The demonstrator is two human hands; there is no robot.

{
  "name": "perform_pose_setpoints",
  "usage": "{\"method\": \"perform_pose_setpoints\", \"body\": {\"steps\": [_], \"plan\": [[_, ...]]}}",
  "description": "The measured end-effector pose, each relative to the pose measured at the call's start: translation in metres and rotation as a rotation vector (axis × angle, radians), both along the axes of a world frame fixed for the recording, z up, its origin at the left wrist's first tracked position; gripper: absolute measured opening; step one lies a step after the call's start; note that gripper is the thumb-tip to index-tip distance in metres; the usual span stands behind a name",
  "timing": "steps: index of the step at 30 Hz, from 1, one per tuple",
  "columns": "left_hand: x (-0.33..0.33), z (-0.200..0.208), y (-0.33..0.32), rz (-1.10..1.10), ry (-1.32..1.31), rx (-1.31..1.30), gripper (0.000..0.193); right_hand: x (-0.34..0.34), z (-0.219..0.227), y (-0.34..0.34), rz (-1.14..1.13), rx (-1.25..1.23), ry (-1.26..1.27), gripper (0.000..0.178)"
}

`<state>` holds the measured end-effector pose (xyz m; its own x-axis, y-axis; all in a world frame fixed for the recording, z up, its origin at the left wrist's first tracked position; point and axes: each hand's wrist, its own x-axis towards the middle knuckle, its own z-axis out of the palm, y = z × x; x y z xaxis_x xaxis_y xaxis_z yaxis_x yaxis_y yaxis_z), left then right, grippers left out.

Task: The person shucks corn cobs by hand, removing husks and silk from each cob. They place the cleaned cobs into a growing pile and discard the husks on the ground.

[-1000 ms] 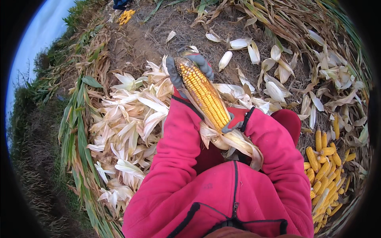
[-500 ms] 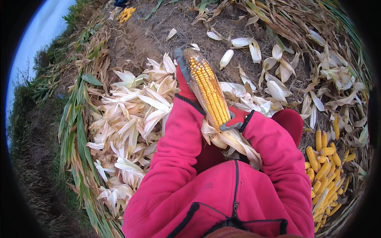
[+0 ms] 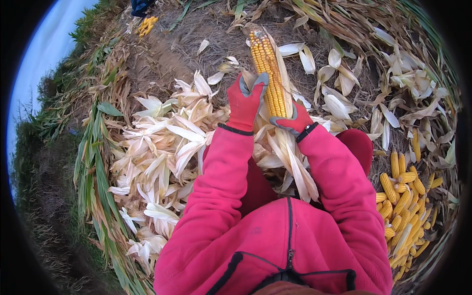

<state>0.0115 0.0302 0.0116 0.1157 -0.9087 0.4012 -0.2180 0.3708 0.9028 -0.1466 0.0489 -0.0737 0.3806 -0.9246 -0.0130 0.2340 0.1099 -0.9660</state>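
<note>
A large ear of corn [image 3: 268, 69] with yellow kernels and a browned, partly bare tip stands out in front of me, tip pointing away. My left hand [image 3: 246, 102], in a red glove with grey fingers, grips the ear's left side around its middle, with some husk by its fingers. Around the base closes my right hand [image 3: 296, 120], gloved alike. Peeled pale husk [image 3: 294, 160] hangs from the base toward my lap, and another strip of husk runs along the ear's right side.
Loose dry husks [image 3: 164, 132] are heaped at the left. Husked ears [image 3: 405, 206] form a pile at the lower right. More husks [image 3: 339, 105] litter the ground on the right. A few yellow ears [image 3: 147, 26] lie far off, near something dark blue. Cut stalks [image 3: 93, 162] edge the left.
The ear has moved farther from my body and stands more upright. My left hand has slid from near its tip down to its middle. My right hand stays at the base.
</note>
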Motion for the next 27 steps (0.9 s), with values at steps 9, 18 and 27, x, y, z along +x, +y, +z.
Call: {"method": "perform_pose_setpoints", "body": {"steps": [9,18,27], "plan": [[0.070,-0.049,-0.044,0.370,-0.156,0.126,0.035,-0.013,0.033,-0.003,-0.226,0.078,-0.246,0.079],[-0.026,0.007,-0.001,-0.085,0.417,-0.181,0.055,-0.032,0.022,-0.004,-0.444,-0.175,0.117,0.074],[-0.030,-0.023,-0.003,-0.308,0.501,0.349,0.033,-0.016,0.014,0.002,-0.079,-0.112,0.402,0.078]]}}
